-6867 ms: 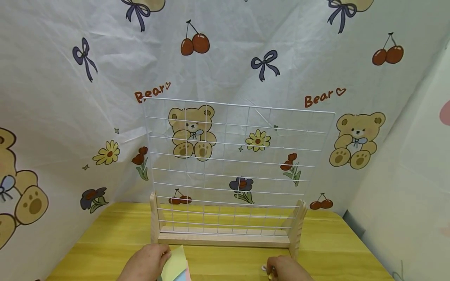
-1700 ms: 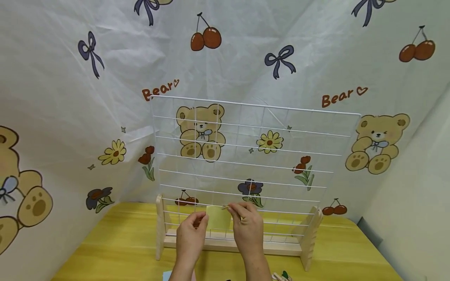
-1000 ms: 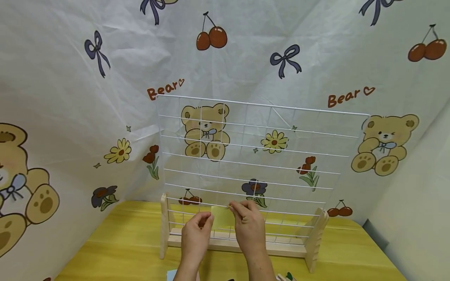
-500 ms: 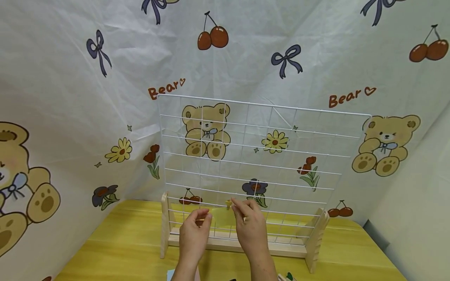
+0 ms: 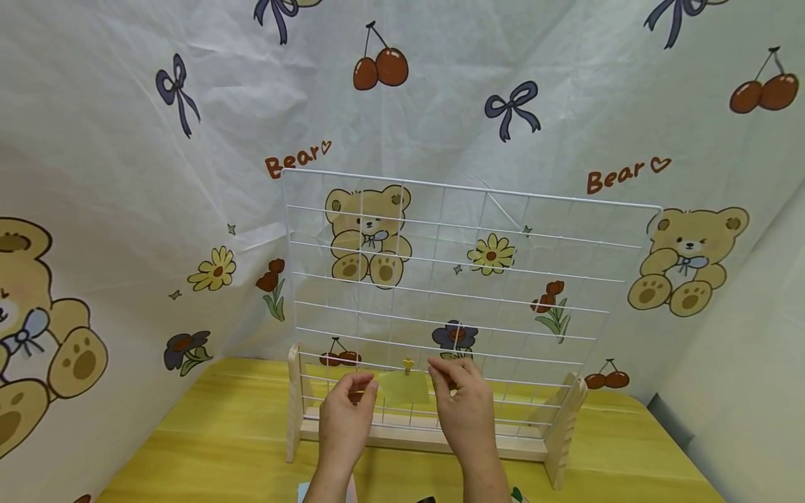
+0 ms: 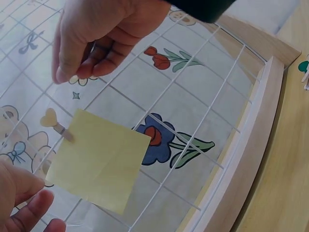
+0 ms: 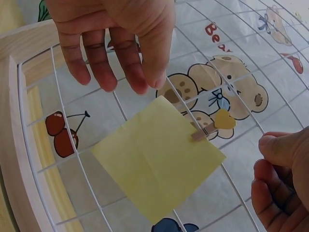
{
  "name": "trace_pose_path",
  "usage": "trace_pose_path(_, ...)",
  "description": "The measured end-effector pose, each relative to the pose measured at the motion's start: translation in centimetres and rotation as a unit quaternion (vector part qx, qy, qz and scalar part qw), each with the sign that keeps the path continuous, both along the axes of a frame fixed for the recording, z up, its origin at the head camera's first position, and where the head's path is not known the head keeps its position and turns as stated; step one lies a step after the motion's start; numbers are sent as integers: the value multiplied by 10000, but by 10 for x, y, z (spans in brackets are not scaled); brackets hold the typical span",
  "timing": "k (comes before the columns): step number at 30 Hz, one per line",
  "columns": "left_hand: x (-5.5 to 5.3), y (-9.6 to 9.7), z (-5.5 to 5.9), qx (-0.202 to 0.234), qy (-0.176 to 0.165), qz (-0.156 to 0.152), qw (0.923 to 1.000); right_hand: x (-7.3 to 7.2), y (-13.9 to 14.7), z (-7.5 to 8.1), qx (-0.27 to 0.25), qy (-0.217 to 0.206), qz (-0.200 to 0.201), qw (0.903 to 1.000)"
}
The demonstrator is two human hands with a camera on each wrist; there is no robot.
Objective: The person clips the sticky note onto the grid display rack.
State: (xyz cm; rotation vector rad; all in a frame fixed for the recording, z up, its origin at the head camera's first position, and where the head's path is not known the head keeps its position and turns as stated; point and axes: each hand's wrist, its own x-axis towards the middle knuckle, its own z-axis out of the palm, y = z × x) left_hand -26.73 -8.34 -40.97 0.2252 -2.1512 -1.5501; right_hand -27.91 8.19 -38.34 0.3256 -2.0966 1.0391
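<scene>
A yellow sticky note hangs on the white wire grid, held at its top edge by a small wooden clothespin with a yellow heart. My left hand is beside the note's left edge, fingertips right at its corner and fingers loosely bent. To the right, my right hand stands apart from the note and clothespin, its thumb and forefinger near each other with nothing between them. The right wrist view shows the clothespin across the note's edge at a wire.
The grid stands in a wooden base on a yellow wood-grain table. Blue and pink paper lies at the front edge, partly behind the left forearm. A green-topped piece lies front right. Bear-print cloth hangs behind.
Earlier both hands held the note at the grid, the right with the clothespin. The right hand has since let go of the clothespin and moved right; the left fingers have come off the note's edge.
</scene>
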Motion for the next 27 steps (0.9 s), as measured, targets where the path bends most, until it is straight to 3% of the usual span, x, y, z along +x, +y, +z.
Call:
trace_pose_path(10,7,-3,13,-55,186,-187,9996,9,16,-2,434,-1288,326,9902)
trace_pose_path(16,14,-5,21,-195,208,-214,9994,15,31,-6,550,-1773,292,9822)
trace_pose_path(27,25,-10,35,-351,119,-423,9984,27,77,-12,989,-2713,238,9571)
